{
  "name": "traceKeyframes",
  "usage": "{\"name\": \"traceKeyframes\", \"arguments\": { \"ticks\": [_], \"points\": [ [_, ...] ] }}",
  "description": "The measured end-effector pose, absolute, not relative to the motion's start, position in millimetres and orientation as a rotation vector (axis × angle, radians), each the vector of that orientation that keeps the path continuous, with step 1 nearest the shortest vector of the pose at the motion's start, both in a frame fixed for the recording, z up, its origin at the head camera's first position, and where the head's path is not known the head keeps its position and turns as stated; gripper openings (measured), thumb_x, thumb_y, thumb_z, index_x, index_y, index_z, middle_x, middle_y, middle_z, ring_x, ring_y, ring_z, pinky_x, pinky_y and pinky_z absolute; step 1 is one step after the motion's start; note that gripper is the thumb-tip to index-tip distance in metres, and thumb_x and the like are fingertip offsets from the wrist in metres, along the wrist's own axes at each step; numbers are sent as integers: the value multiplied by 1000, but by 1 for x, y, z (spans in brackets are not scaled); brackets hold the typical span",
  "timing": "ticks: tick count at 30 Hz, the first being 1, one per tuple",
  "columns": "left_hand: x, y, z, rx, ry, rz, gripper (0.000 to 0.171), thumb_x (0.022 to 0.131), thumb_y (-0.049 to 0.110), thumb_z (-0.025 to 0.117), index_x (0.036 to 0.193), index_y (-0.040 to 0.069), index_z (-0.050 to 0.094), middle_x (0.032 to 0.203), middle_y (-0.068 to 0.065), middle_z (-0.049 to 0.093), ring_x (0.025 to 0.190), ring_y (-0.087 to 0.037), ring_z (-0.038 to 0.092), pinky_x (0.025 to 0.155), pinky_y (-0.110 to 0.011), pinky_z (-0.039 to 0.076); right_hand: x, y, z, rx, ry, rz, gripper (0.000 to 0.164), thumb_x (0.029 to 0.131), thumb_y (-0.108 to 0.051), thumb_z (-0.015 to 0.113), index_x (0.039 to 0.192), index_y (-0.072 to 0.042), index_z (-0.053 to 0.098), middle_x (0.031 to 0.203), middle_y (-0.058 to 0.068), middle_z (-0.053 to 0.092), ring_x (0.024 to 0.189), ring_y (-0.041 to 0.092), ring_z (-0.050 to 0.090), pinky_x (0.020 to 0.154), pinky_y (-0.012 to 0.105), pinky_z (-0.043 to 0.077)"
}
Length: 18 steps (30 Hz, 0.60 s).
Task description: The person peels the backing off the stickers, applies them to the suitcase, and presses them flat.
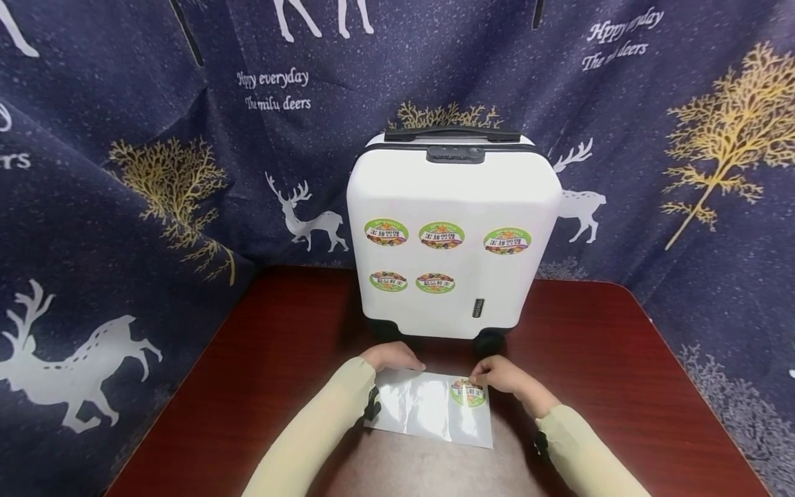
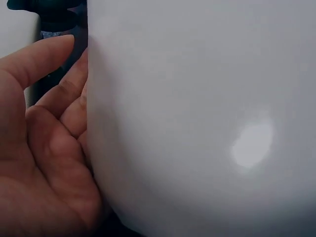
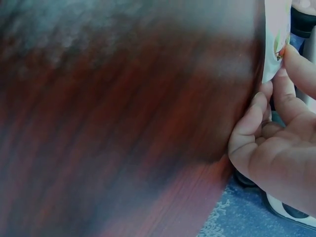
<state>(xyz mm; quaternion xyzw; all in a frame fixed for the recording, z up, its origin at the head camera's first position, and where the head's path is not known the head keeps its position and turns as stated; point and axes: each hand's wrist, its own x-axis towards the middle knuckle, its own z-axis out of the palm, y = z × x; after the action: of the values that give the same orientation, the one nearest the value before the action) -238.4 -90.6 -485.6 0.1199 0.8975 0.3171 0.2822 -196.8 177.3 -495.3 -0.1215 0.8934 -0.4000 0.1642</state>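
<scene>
A glossy white sticker sheet [image 1: 428,404] is held low in front of the suitcase, with one oval green fruit sticker [image 1: 467,393] at its upper right. My left hand [image 1: 393,357] is at the sheet's upper left edge. In the left wrist view its fingers curl behind the sheet [image 2: 197,98], with the thumb in front, beside the edge. My right hand [image 1: 502,375] pinches the sheet's upper right corner. In the right wrist view its thumb [image 3: 298,69] lies at the sticker's coloured edge and the forefinger is behind the sheet.
A white suitcase [image 1: 456,186] stands on the dark red table [image 1: 596,359], just beyond the hands. Several oval stickers, among them one at right [image 1: 507,241], are stuck to its front. A dark blue curtain [image 1: 248,138] with deer and gold trees hangs behind.
</scene>
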Motion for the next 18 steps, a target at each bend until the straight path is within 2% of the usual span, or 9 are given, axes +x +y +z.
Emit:
{"name": "traceKeyframes", "arguments": {
  "ticks": [11,15,18],
  "points": [
    [-242,-86,-486,280,2411,867,37,92,29,71,114,0,76,127,-17,72,124,-31,64,110,-45,48,-198,177,-497,-333,2548,-1138,14,89,-7,71,89,6,74,83,9,73,77,13,58,71,29,50],
    [-242,-82,-486,313,2409,889,36,91,29,72,111,0,77,124,-16,74,116,-27,66,105,-42,51,-199,177,-497,-323,2540,-1145,14,89,-7,71,89,6,74,83,9,73,77,12,59,71,29,50],
    [-241,-76,-486,374,2409,882,33,90,29,71,107,1,79,117,-13,76,104,-19,67,96,-35,53,-199,177,-497,-320,2541,-1144,14,89,-7,71,89,7,74,83,10,73,77,12,59,72,29,50]
  ]
}}
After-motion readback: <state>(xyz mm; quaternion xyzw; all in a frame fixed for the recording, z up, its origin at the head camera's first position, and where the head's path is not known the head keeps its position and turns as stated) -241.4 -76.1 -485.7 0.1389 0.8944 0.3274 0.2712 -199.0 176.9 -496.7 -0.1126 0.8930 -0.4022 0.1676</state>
